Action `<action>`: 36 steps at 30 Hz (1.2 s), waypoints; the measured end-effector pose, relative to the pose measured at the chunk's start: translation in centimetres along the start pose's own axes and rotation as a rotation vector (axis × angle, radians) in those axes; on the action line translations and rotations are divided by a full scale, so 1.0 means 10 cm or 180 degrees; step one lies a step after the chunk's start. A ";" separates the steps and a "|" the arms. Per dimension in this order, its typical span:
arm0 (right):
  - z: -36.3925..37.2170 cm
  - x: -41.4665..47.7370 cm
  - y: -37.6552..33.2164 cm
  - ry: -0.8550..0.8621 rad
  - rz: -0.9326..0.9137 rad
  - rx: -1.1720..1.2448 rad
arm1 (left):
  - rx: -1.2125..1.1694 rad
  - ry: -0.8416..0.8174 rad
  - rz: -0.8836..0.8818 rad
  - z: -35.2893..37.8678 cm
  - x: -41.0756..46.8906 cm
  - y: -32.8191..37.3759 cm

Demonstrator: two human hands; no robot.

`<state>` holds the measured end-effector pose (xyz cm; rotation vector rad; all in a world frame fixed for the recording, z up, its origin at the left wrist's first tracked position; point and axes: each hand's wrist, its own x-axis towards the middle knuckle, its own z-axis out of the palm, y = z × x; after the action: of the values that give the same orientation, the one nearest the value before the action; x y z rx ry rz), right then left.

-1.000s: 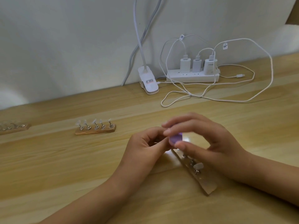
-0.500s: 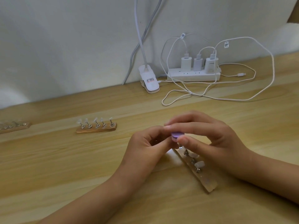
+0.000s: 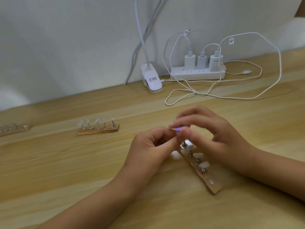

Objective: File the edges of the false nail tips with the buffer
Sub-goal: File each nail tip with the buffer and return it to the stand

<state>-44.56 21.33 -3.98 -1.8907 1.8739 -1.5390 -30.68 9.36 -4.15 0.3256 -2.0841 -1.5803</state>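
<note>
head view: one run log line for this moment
step: filing | right hand: pinches purple buffer | left hand: pinches nail tip

I count two hands in view: left hand (image 3: 153, 146) and right hand (image 3: 219, 138). One purple buffer (image 3: 178, 129).

Wooden holder strips on the desk (image 3: 66, 179): three — near strip (image 3: 212, 185), middle strip (image 3: 99, 131), far-left strip (image 3: 16, 129).

Nail tips: three exposed on the near strip (image 3: 198, 155), five on the middle strip (image 3: 97, 120), plus what I read as one nail tip (image 3: 172, 128), blurred, pinched in the left hand. Far-left strip — count unreadable.

One power strip (image 3: 198, 74) carrying three chargers (image 3: 189, 61). One clip lamp (image 3: 151, 80).
</note>
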 end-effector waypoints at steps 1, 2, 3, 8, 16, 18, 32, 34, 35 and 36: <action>-0.01 0.00 0.00 0.0029 0.0129 0.0088 | -0.0028 -0.0003 -0.0006 0.00 -0.01 0.00; -0.01 0.00 -0.01 0.0036 0.0164 0.0143 | -0.0039 0.0006 0.0005 0.01 -0.01 0.00; -0.01 -0.01 -0.02 0.0010 0.0101 0.0144 | -0.0028 0.0016 0.0022 0.01 -0.01 0.01; -0.02 -0.01 -0.02 0.0071 0.0136 0.0192 | -0.0061 0.0042 -0.0061 0.01 0.00 0.00; -0.05 -0.01 -0.01 0.0097 -0.0070 0.0175 | -0.0273 0.0008 -0.0104 -0.01 0.00 0.00; -0.04 -0.01 -0.01 -0.0036 -0.0231 0.0056 | -0.0252 -0.0014 -0.0070 -0.01 0.00 0.00; -0.02 0.01 0.04 0.0101 -0.0047 0.0490 | -0.0633 0.0057 -0.0187 -0.03 0.03 0.00; -0.02 0.00 0.04 0.0164 0.0026 0.0600 | -0.0622 0.0075 -0.0181 -0.03 0.02 0.00; -0.01 0.00 0.03 0.0135 -0.0059 0.0580 | -0.0607 0.0068 -0.0158 -0.03 0.02 0.00; -0.01 0.00 0.03 0.0078 -0.0164 0.0514 | -0.0585 0.0056 -0.0132 -0.03 0.02 0.00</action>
<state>-44.84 21.30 -4.15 -1.8714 1.6655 -1.6802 -30.72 9.05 -4.02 0.3177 -1.9127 -1.7715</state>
